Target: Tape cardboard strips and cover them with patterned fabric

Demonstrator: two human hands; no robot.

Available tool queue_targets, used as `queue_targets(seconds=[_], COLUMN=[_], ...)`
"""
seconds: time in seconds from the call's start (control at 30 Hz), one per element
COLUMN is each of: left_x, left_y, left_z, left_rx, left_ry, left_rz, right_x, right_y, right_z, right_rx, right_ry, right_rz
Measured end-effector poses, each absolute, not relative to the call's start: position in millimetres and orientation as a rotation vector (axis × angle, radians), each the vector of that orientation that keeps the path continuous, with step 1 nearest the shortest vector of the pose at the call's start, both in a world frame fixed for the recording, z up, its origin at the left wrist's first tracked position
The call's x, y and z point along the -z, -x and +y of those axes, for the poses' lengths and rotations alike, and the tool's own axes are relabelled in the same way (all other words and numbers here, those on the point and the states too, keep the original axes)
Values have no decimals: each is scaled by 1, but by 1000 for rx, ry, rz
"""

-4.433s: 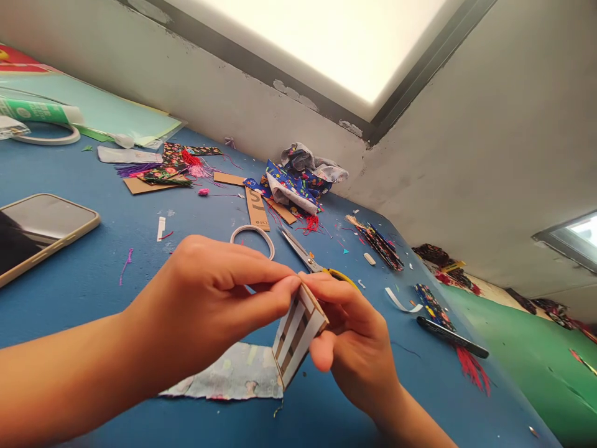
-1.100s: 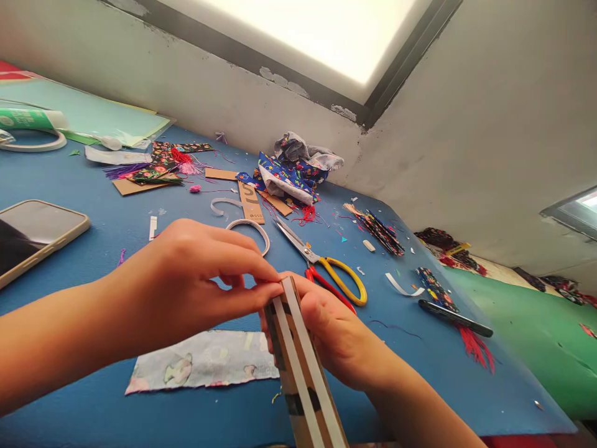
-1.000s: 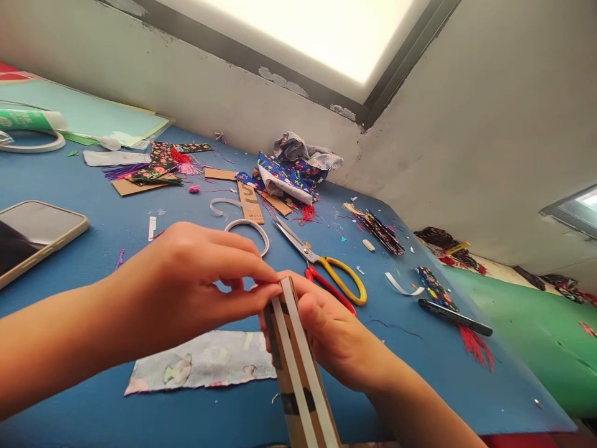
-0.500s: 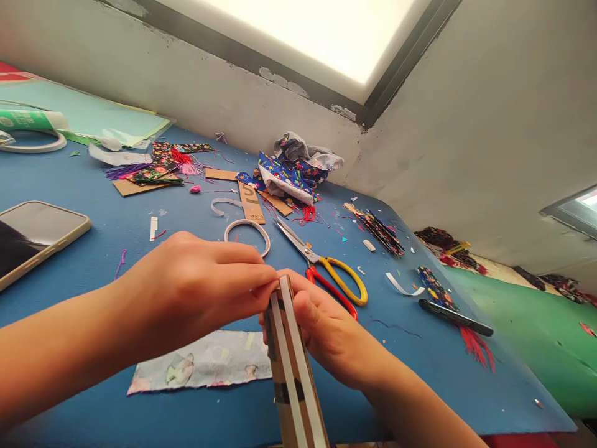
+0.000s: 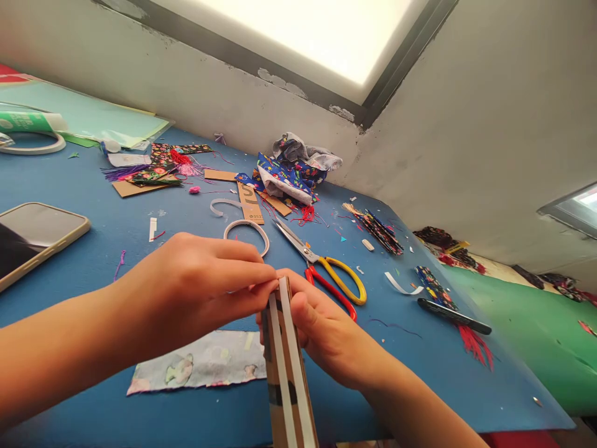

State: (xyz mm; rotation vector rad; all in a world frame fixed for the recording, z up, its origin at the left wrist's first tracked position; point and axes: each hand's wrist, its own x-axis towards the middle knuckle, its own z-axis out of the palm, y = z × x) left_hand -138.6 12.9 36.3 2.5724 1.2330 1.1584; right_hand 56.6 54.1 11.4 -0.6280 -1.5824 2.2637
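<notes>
A narrow cardboard strip (image 5: pixel 276 386) with two white tape lines along it stands tilted toward me, its top end between my hands. My right hand (image 5: pixel 326 330) grips it near that end, thumb on its right side. At the top corner my left hand (image 5: pixel 214 280) has its thumb and fingertips pinched at the end of the white tape; how much is between them is hidden. Under and behind the strip lies a pale fabric piece (image 5: pixel 209 361), wrong side up. Just beyond my hands rest a tape roll (image 5: pixel 247 224) and scissors (image 5: pixel 317 258) with red and yellow handles.
A phone (image 5: pixel 41 236) lies at the left. Fabric scraps (image 5: pixel 289 174), cardboard pieces (image 5: pixel 250 202) and tasselled bookmarks (image 5: pixel 380 230) are spread at the back. A black pen-like cutter (image 5: pixel 454 316) sits at the right, near the edge of the blue table (image 5: pixel 504 398).
The lower end of the cardboard strip has swung slightly left. Both hands keep nearly the same place and grip.
</notes>
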Motion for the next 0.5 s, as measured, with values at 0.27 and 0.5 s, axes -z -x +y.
queue_targets(seconds=[0.27,0.5], left_x=[-41,-38], left_y=[138,138], left_z=[13,12], left_rx=[-1155,-1135], left_ry=[-2575,-2618], left_rz=[1209,1249], right_x=[-13,-12], right_y=[-57,-57], right_z=[53,54], right_rx=[-2252,-2269], right_ry=[614,608], right_rz=[-1586,-1565])
